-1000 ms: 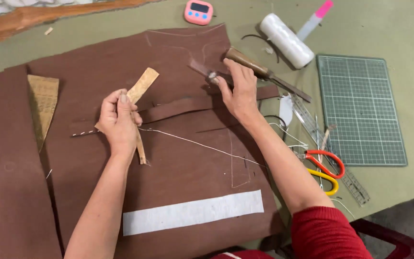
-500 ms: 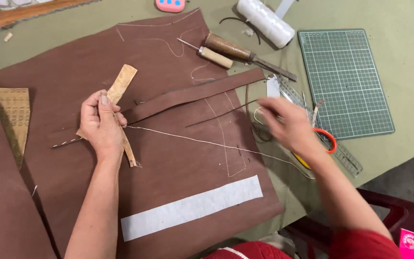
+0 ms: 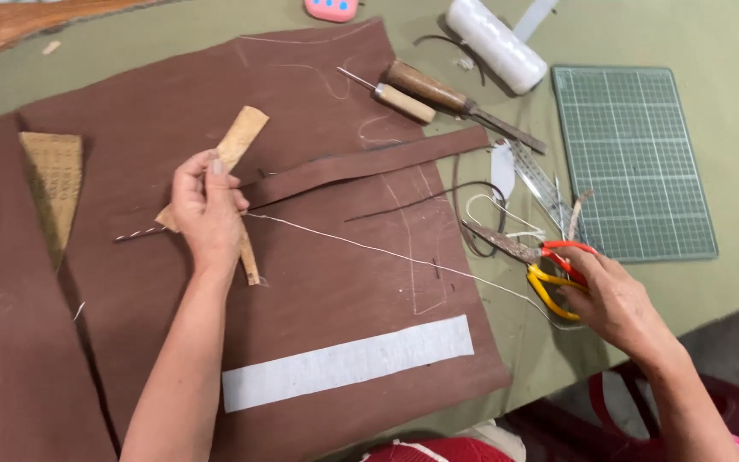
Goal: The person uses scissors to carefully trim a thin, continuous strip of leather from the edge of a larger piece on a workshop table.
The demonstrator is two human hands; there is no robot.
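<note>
Two hands at work above brown leather (image 3: 318,342) spread over the tabletop (image 3: 729,34). Left hand (image 3: 207,210) clamped on a tan woven strip (image 3: 237,145), with white thread (image 3: 387,252) running out rightward. Right hand (image 3: 613,299) closing over the scissors (image 3: 549,265), red and yellow handles under the fingers; whether gripped yet, cannot tell. Beyond the right hand: green cutting mat (image 3: 635,162), clear ruler (image 3: 540,180), wooden-handled awl (image 3: 399,98), thread spool (image 3: 493,43). Strip probably light, flexible, easily frayed; best pinched mid-length. Thread thin, slack, prone to slipping; best held near the strip.
</note>
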